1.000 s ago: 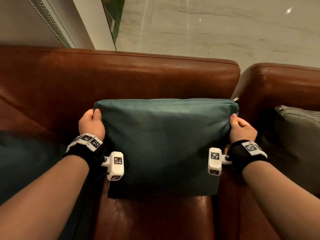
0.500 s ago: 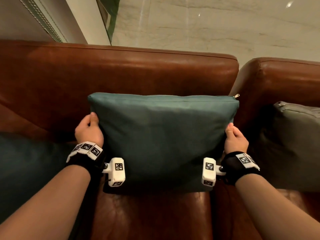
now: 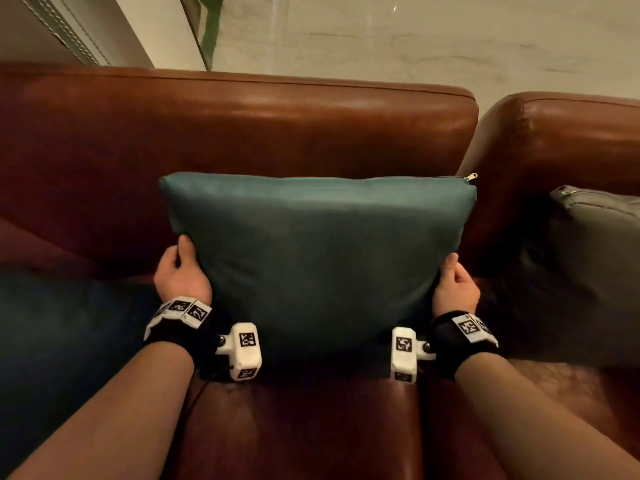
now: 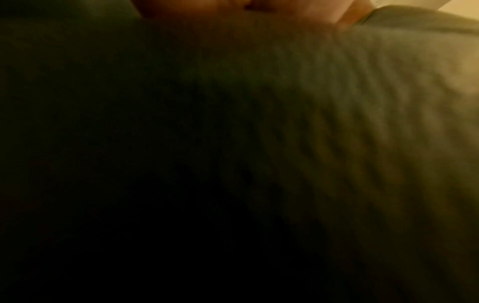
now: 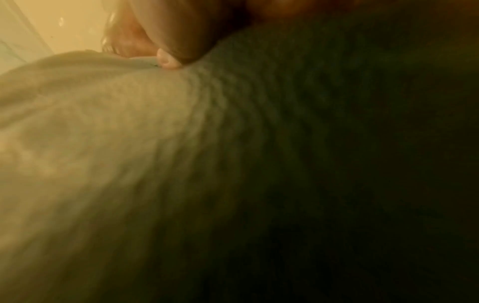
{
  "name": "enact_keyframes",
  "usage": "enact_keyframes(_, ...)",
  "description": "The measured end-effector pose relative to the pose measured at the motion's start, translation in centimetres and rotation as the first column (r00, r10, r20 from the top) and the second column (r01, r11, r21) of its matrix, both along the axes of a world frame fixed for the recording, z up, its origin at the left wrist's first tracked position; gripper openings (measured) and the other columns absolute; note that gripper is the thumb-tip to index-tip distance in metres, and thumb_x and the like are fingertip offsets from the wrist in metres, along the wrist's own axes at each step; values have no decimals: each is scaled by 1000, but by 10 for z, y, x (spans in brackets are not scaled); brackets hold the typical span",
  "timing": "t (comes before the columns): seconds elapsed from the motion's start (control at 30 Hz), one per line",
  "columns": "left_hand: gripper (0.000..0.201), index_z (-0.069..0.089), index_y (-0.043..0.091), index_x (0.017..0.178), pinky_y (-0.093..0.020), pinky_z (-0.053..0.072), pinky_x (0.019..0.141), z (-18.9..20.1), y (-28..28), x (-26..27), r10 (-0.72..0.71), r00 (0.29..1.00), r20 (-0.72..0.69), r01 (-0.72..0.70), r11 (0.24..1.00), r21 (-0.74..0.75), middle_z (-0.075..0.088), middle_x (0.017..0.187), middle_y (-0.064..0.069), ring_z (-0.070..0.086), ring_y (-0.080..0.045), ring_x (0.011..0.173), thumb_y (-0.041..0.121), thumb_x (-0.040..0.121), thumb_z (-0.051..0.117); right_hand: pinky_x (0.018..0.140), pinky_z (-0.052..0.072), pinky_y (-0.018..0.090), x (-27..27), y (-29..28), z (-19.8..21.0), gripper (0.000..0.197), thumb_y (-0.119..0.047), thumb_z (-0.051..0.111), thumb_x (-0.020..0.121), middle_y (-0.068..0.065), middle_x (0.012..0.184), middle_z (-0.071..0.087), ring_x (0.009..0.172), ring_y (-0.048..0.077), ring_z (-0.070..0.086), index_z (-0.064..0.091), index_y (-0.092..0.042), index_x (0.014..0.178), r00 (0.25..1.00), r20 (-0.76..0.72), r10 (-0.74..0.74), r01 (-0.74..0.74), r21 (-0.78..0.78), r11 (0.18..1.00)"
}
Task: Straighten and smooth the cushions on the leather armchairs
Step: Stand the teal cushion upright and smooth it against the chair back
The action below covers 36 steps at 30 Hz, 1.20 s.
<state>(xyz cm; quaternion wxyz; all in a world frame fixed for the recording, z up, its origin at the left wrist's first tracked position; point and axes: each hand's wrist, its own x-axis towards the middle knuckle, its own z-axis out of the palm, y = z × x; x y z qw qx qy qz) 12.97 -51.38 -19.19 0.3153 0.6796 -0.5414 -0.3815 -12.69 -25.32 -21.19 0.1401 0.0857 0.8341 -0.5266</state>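
Note:
A teal cushion [image 3: 318, 251] stands upright against the back of a brown leather armchair [image 3: 242, 126], its zipper pull at the top right corner. My left hand [image 3: 181, 271] grips the cushion's left edge low down, thumb on the front. My right hand [image 3: 455, 282] grips its right edge at about the same height. Both wrist views are dark and filled by the cushion's fabric [image 4: 362, 102] [image 5: 103, 133]; a fingertip [image 5: 168, 60] presses into it in the right wrist view.
A grey cushion [image 3: 595, 265] leans in a second brown leather armchair [image 3: 571, 140] on the right. A dark cushion [image 3: 62, 327] lies on the seat at the left. Pale marble floor [image 3: 415, 43] lies beyond the chair backs.
Both hands have slid down the cushion's sides from near its top corners to its lower half. The cushion now sits lower and squarer against the backrest.

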Motion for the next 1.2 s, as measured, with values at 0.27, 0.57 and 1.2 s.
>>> enact_keyframes(0.27, 60, 53, 15, 135, -26, 29, 108, -23, 24, 27, 93, 990, -104, -54, 942, 330, 51, 141, -5, 43, -24, 132, 55, 98, 31, 111, 35, 29, 5, 20, -28, 63, -74, 39, 86, 3, 138, 55, 127, 21, 51, 64, -27, 121, 948, 318, -7, 15, -20, 1000)
enact_keyframes(0.57, 45, 58, 4, 110, -24, 33, 79, -35, 35, 13, 87, 996, 4, -86, 982, 171, 62, 109, -12, 55, -24, 102, 43, 100, 39, 70, 30, 16, 21, 9, -25, 42, -34, 38, 103, 18, 116, 67, 106, 26, 60, 67, -5, 112, 998, 55, 8, -14, 126, 992)
enact_keyframes(1.2, 50, 25, 23, 149, -40, 34, 111, -51, 133, 83, -214, 965, 151, 182, 962, 202, 38, 151, -13, 40, -30, 136, 31, 99, 32, 92, 34, 25, 72, 56, -11, 35, -32, 47, 93, 15, 122, 55, 116, 34, 52, 53, -9, 119, 960, -261, 98, -47, 196, 979)
